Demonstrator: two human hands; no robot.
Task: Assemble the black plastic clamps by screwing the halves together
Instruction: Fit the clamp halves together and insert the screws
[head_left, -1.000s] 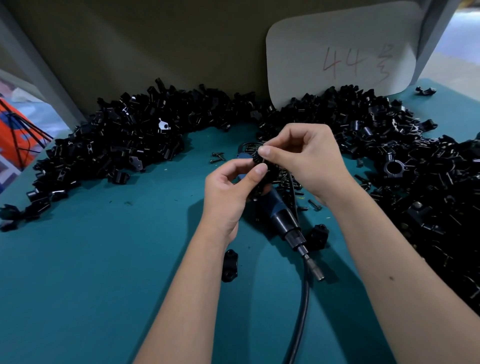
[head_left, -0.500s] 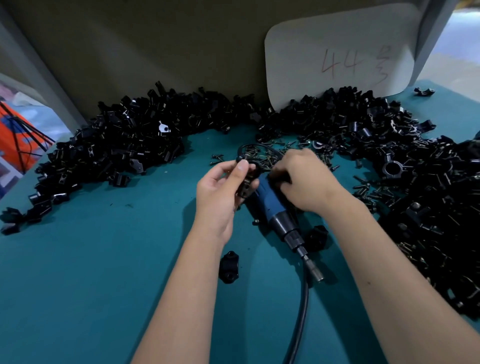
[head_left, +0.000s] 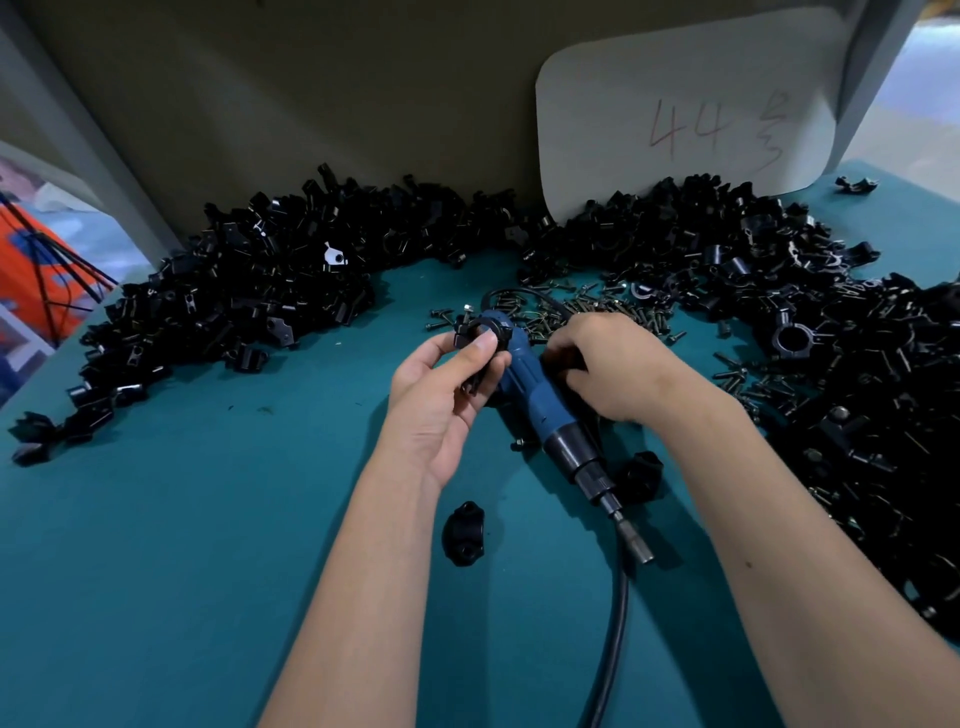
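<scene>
My left hand (head_left: 441, 395) pinches a black plastic clamp (head_left: 480, 338) between thumb and fingers, just above the table's middle. My right hand (head_left: 608, 369) curls round the blue electric screwdriver (head_left: 540, 410), which lies on the teal table (head_left: 156, 545) with its bit (head_left: 636, 543) pointing toward me. A scatter of small dark screws (head_left: 582, 309) lies just behind both hands. One loose clamp half (head_left: 464, 532) lies near my left forearm, and another black piece (head_left: 639, 475) sits beside the screwdriver's nose.
Big heaps of black clamp parts fill the back left (head_left: 234, 291) and the right side (head_left: 831, 338). A white card marked "44" (head_left: 685, 114) leans on the back wall. The screwdriver's black cable (head_left: 613, 649) runs toward me.
Both hands have dropped from mid-air toward the table. My right hand let go of the clamp and closed on the screwdriver; my left hand kept the clamp and moved slightly left.
</scene>
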